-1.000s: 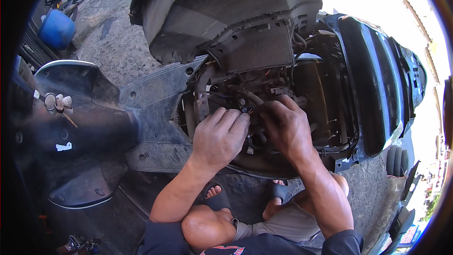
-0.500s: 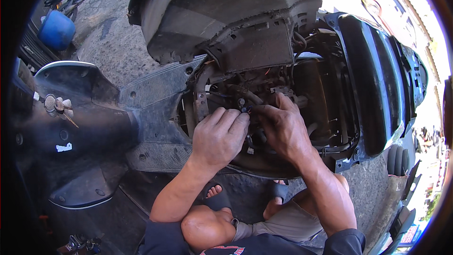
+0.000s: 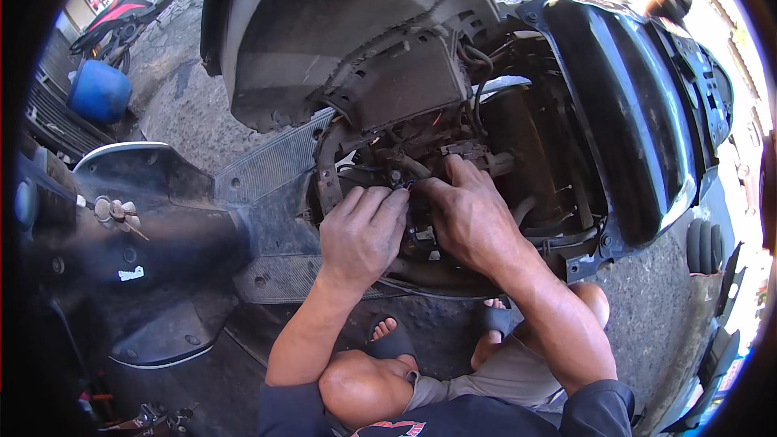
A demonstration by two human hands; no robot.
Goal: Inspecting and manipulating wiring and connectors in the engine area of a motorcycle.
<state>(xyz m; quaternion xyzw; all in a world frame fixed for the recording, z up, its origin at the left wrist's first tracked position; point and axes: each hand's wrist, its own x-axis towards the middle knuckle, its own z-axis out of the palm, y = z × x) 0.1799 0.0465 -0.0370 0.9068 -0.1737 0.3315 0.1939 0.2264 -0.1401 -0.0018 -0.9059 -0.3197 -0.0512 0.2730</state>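
Observation:
In front of me lies the opened engine bay of a scooter, with dark hoses and a dusty engine (image 3: 405,131) inside. My left hand (image 3: 366,231) is pinched at the bay's near side. Close beside it, my right hand (image 3: 472,214) bends its fingers inward, so the fingertips of both almost meet. Between them a few thin coloured wires (image 3: 410,185) show, and both hands appear to hold these. The exact ends are hidden by my fingers. A metal part (image 3: 465,150) lies just beyond my right fingertips.
A large dark underseat panel (image 3: 324,40) stands raised over the bay. To the right is the glossy black tail cover (image 3: 619,113). At left are the ribbed footboard (image 3: 279,150) and a key bunch (image 3: 113,212). A blue drum (image 3: 99,91) and a parked motorcycle (image 3: 121,20) stand far left.
My head view has shifted, so the scooter sits a little differently in it. Both hands stay pinched together at the same spot in the bay, with only slight finger movement.

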